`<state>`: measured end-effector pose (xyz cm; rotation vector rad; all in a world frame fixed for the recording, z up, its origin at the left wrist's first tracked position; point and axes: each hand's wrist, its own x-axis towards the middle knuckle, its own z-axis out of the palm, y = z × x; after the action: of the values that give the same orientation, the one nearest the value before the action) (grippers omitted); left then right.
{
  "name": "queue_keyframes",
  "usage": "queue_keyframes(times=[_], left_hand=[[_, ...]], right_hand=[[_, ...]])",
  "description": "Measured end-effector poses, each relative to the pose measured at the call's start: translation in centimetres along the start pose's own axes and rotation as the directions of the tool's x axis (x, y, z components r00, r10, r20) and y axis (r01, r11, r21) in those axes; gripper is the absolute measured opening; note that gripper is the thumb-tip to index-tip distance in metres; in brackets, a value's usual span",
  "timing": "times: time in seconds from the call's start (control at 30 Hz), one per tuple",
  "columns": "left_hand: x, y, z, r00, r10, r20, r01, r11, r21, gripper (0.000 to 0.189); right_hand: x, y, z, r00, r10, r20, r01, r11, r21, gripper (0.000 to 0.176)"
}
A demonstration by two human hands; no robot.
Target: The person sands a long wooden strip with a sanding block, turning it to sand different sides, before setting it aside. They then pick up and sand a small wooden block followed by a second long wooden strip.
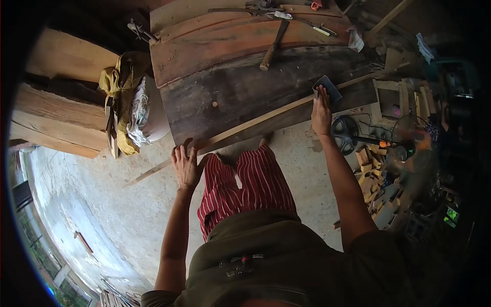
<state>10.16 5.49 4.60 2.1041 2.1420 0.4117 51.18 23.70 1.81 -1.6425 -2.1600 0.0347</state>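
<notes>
A long thin wooden strip point(261, 118) lies slantwise over a dark wooden workbench point(204, 87), its near left end jutting out past the edge above the floor. My left hand point(185, 166) is closed around the strip near that edge, fingers bent over it. Farther right, my right hand point(321, 113) presses a dark grey sheet of sandpaper point(332, 91) onto the strip, with the fingers straight and together. The sheet's underside and the contact with the wood are hidden.
A hammer point(275, 45) lies on the bench's far side, near a white-handled tool point(323, 30). Planks point(56, 117) and a yellow sack point(123, 102) stand left. A fan point(346, 134) and a pile of wood offcuts point(376, 174) are on the right.
</notes>
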Motion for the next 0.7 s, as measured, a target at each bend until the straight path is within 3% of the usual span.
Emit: queue_keyframes(times=[0.07,0.13,0.17,0.23,0.43,0.5,0.57,0.7], left_hand=[[0.7,0.9,2.9,0.995,0.083,0.05,-0.084,0.996,0.009,0.049],[1.2,1.0,4.5,0.994,-0.094,0.06,0.093,0.996,0.011,0.041],[1.6,1.1,4.4,0.998,-0.066,-0.012,0.066,0.998,0.001,0.034],[2.1,0.8,4.2,0.989,-0.127,0.072,0.133,0.987,-0.086,0.032],[3.9,1.8,4.4,0.992,-0.127,-0.004,0.127,0.992,0.022,0.039],[4.0,2.4,4.5,0.986,-0.154,0.057,0.155,0.988,-0.019,0.046],[4.3,4.1,4.2,1.0,0.02,0.016,-0.021,0.997,0.068,0.051],[4.3,3.6,5.0,0.995,-0.089,0.033,0.088,0.996,0.026,0.051]], right_hand=[[0.1,0.7,0.0,0.998,0.046,-0.036,-0.047,0.999,-0.023,0.042],[-0.5,-0.1,-0.1,1.0,-0.011,-0.026,0.012,1.0,0.014,0.042],[-0.5,-0.2,-0.1,0.996,-0.09,-0.004,0.09,0.994,0.062,0.042],[0.2,0.5,-0.3,0.994,-0.107,0.007,0.105,0.988,0.118,0.043],[2.9,2.9,1.1,0.978,-0.204,0.03,0.193,0.956,0.221,0.043],[3.0,3.3,1.8,0.97,-0.231,0.074,0.21,0.952,0.225,0.044],[3.0,4.3,1.3,0.951,-0.286,0.116,0.256,0.941,0.222,0.043],[3.6,5.9,-0.1,0.949,-0.305,0.08,0.269,0.916,0.297,0.044]])
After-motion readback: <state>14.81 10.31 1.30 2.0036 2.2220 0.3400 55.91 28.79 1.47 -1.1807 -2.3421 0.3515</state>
